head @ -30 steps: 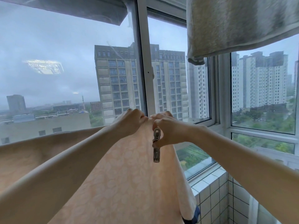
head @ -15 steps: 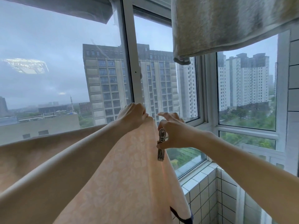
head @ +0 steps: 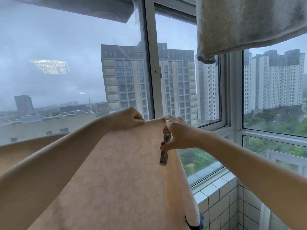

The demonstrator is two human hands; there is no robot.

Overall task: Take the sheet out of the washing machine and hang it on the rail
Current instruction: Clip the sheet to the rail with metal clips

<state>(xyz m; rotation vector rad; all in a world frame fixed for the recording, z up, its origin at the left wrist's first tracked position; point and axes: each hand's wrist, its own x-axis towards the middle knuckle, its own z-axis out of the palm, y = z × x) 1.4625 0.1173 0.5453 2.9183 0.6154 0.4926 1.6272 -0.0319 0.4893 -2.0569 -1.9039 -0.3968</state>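
Note:
A peach sheet (head: 119,176) with a pale floral print hangs draped in front of me, its top fold at hand height; the rail under it is hidden. My left hand (head: 127,121) grips the top fold from the left. My right hand (head: 177,133) pinches the fold's right end with its fingertips and holds a metal clip (head: 165,149) against the sheet with its thumb. The clip hangs downward over the sheet's right edge.
A grey-beige towel (head: 245,25) hangs from above at the upper right. A window frame (head: 149,63) stands right behind the sheet, with a white tiled sill (head: 214,195) below it to the right. High-rise buildings show through the glass.
My hands have drawn slightly apart along the sheet's top fold. The right hand still holds the clip, which now hangs a little lower. The view has swung slightly between frames.

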